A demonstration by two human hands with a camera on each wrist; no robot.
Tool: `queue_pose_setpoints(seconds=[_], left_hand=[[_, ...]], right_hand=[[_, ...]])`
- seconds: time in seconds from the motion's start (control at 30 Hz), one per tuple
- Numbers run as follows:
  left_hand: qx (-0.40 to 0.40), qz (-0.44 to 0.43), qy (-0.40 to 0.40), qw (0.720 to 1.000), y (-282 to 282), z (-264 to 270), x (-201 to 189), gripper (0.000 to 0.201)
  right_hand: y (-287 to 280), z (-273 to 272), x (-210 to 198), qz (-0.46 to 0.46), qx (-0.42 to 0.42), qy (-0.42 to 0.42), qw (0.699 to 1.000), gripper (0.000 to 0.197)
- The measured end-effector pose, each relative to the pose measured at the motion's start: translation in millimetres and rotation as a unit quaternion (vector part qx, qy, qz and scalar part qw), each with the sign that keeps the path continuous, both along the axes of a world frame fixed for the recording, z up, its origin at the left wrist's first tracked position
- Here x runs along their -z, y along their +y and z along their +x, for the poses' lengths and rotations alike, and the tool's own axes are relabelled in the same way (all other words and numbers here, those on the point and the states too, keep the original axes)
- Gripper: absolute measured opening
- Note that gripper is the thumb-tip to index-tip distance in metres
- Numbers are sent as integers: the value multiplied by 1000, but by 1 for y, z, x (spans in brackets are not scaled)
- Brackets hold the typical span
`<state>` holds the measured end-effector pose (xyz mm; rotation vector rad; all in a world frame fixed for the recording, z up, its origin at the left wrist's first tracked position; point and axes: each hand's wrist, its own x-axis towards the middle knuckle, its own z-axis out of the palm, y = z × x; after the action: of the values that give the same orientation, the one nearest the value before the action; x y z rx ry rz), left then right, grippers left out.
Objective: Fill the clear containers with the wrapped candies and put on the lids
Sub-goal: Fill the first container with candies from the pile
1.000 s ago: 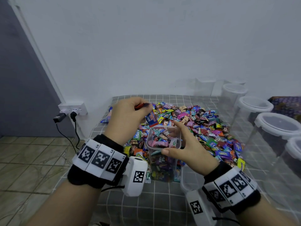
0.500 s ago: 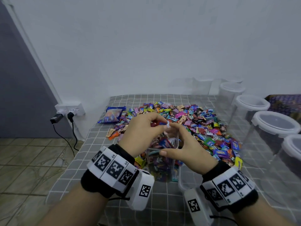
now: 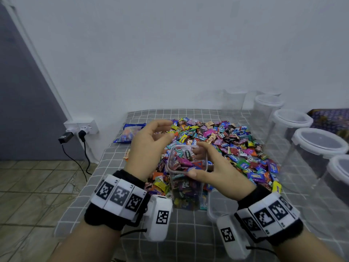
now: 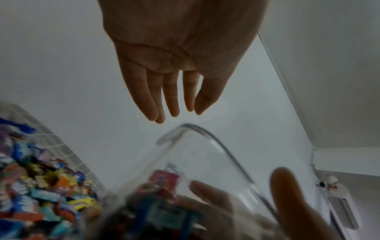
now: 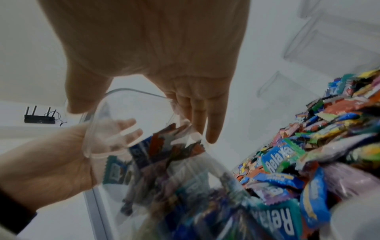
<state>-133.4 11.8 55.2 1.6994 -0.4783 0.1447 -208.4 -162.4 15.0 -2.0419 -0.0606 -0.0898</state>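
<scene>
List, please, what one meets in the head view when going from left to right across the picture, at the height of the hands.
Wall socket with plugs → blue candy bag → left hand → clear container → right hand → lidded containers.

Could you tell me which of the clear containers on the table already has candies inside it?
The square container held by the right hand, just before the candy pile; the lidded round containers look empty.

Left hand (image 3: pixel 149 146) has drawn back from over the container (image 3: pixel 187 174) mouth toward the left; fingers now spread loosely and hold nothing. Red candy it pinched a second ago is gone from the fingers. Candy level in container reaches near the rim.
</scene>
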Motion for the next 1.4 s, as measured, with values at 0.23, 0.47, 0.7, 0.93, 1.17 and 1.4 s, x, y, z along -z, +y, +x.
queue_pose_setpoints(seconds=[0.23,0.47,0.7,0.93,1.17,1.4], left_hand=[[-56,211,43,975,31,30,30,32],[24,543,95,834,39,42,61,92],[87,682,117,717,29,41,78,122],[72,701,55,708,22,43,80,88],[41,690,14,723,23,46,77,49],[-14,648,7,761,26,46,73,32]], right_hand=[[-24,14,-10,-65,57,26,996,36],[-38,37,4,-401,-17,164,901,67],[-31,51,23,-501,-83,210,836,97],[-23,55,23,-519,-78,202,827,71],[-24,57,22,-512,-58,190,836,45],[-26,56,19,-499,-45,180,847,37]])
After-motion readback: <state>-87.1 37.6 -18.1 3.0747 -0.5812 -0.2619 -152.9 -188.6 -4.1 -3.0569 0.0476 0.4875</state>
